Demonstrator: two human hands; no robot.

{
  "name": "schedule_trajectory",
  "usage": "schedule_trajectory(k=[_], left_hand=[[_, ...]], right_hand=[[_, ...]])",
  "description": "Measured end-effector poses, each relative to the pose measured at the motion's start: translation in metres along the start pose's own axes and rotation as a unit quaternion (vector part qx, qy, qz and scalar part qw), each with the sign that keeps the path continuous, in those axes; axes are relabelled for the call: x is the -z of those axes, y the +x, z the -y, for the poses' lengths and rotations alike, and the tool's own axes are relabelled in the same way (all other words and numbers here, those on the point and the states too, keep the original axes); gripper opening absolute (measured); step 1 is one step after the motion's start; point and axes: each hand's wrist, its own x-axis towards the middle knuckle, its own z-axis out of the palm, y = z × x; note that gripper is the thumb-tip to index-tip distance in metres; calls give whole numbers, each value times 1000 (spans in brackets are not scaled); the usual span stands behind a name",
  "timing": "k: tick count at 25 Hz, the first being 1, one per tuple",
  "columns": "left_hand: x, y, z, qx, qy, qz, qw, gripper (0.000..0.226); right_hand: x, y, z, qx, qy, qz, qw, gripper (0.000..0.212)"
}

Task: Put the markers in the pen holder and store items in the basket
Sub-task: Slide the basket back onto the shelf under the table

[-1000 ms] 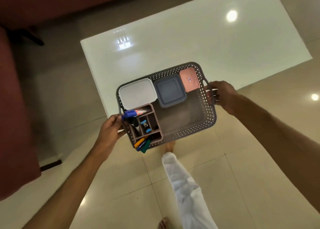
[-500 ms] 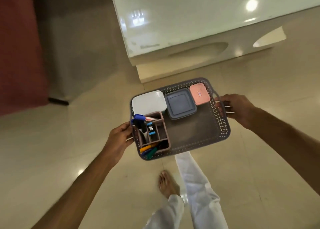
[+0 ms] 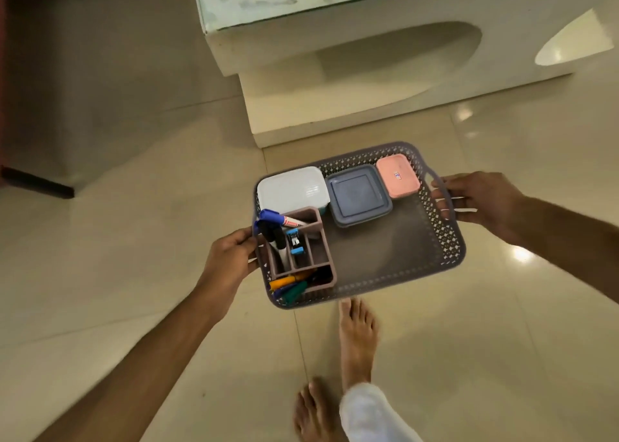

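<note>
Carrying the grey perforated plastic basket (image 3: pixel 395 260) above the tiled floor, the left hand (image 3: pixel 227 260) grips its near-left rim and the right hand (image 3: pixel 475 200) curls its fingers through the far-right handle. Inside the basket, the brown compartmented plastic pen holder (image 3: pixel 301 254) sits in the left corner, with markers (image 3: pixel 288 287) lying loose and overhanging its edge. Along the basket's far wall stand a white lidded box (image 3: pixel 291 187), a grey-blue square lidded box (image 3: pixel 358 193) and a pink lidded box (image 3: pixel 397 175). Risk: tilting the basket would likely slide the unsecured holder and boxes across its bare floor and spill the markers. The bare feet directly beneath the basket add a trip hazard
</note>
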Motion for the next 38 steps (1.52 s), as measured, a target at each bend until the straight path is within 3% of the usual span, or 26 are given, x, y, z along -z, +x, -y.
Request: schedule_trajectory(k=[7,14,21,23,27,30,32,34,38], left_hand=[[-38,201,-8,-182,23,-16,983,33],[-44,322,-63,-332,-14,-2,943,28],[-51,413,-148,-319,-99,-8,942,15],[-52,423,-164,-323,-108,-29,940,23],[-62,399,-127,-351,-104,-103,925,23],[-70,376,-81,-342,-101,-32,934,33],[-70,377,-76,-338,-149,-10,929,38],[-71,381,-82,-314,-207,-13,926,32],[-83,395,-95,-281,-269,-18,921,11]], right_hand=[[-37,181,21,160,30,-59,985,27],[-61,315,84,278,64,-61,957,22],[-97,382,143,298,77,-27,951,23],[-102,381,150,302,69,-47,950,14],[-107,362,129,275,80,-94,953,27],[-101,357,98,268,94,-74,956,8],[-92,361,91,262,156,-48,951,11],[-88,363,96,271,186,-63,942,21],[-96,365,108,288,176,-101,936,9]])
